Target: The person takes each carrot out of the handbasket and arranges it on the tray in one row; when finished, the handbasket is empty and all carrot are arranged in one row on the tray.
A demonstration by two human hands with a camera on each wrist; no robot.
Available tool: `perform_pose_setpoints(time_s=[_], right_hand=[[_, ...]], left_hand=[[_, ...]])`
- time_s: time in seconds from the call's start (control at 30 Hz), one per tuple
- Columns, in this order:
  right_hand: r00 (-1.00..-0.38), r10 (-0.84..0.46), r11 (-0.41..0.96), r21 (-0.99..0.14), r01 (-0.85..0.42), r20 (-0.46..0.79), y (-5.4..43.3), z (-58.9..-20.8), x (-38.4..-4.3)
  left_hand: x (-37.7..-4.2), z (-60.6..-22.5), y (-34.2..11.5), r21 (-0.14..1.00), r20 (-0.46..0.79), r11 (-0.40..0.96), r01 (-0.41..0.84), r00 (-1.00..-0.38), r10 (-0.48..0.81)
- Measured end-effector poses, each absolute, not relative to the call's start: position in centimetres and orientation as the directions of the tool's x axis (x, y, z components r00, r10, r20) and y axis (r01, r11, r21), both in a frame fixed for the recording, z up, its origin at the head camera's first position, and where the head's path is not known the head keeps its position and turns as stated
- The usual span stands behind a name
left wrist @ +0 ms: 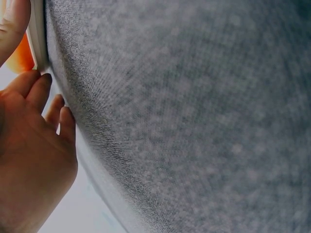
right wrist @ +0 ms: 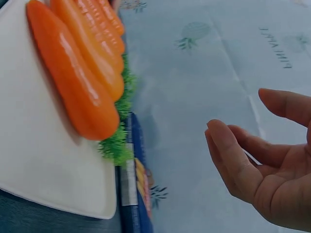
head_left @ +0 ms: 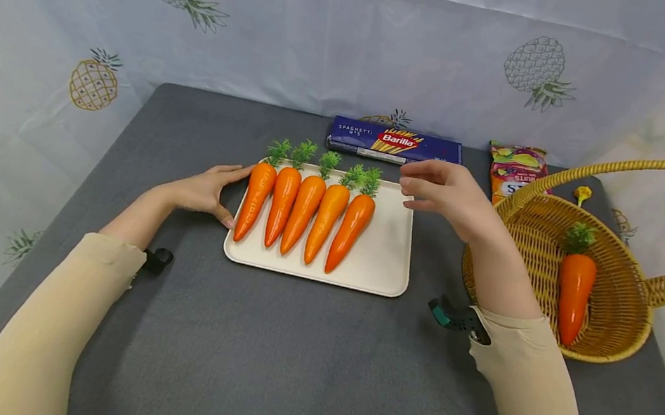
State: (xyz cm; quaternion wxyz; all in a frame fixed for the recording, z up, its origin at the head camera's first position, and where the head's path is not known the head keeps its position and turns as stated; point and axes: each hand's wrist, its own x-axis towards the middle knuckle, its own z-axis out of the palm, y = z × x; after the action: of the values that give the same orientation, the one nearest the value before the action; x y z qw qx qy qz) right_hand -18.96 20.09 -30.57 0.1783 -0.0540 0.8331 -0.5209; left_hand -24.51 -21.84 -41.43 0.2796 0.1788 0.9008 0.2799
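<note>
Several shiny orange toy carrots [head_left: 304,214] with green tops lie side by side on a cream tray [head_left: 383,257], tips toward me. At the tray's left edge is my left hand [head_left: 204,189], thumb and fingers spread along the rim, seemingly touching it; its wrist view shows the fingertips [left wrist: 38,82] beside the rim. Over the tray's far right corner hovers my right hand [head_left: 445,198], holding nothing, fingers loosely bent and thumb apart in the right wrist view. Another toy carrot [head_left: 575,298] lies in a wicker basket [head_left: 516,262] to the right.
A blue spaghetti box [head_left: 349,135] lies behind the tray. A fruit snack packet [head_left: 513,165] is at the back right, near a small yellow item [head_left: 582,194]. The basket's tall handle [head_left: 632,164] arches up. A pineapple-print cloth [head_left: 331,37] hangs behind the grey table [head_left: 261,353].
</note>
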Motion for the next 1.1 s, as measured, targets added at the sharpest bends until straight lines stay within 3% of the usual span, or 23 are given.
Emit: perform_pose_setpoints(time_s=[0.43, 0.63, 0.87, 0.97, 1.1], right_hand=[[-0.952, -0.287, 0.403, -0.915, -0.018, -0.108, 23.6, -26.9, -15.6], [-0.931, -0.362, 0.153, -0.981, -0.116, 0.053, 26.1, -26.1, -14.8], [-0.889, -0.411, -0.091, -0.979, -0.182, 0.203, 29.0, -25.8, -14.1], [-0.878, -0.427, -0.087, -0.976, -0.200, 0.218, 30.4, -26.0, -14.0], [-0.883, -0.447, 0.050, -0.981, -0.188, 0.146, 32.6, -26.0, -13.9]], left_hand=[[-24.5, -41.5, -21.9, 0.598, -0.398, 0.783, 0.171, -0.785, 0.475], [-24.5, -41.5, -21.8, 0.596, -0.399, 0.785, 0.171, -0.785, 0.474], [-24.5, -41.5, -21.8, 0.595, -0.402, 0.786, 0.170, -0.784, 0.473], [-24.5, -41.5, -21.8, 0.594, -0.403, 0.787, 0.169, -0.784, 0.472], [-24.5, -41.5, -21.8, 0.591, -0.403, 0.788, 0.171, -0.784, 0.472]])
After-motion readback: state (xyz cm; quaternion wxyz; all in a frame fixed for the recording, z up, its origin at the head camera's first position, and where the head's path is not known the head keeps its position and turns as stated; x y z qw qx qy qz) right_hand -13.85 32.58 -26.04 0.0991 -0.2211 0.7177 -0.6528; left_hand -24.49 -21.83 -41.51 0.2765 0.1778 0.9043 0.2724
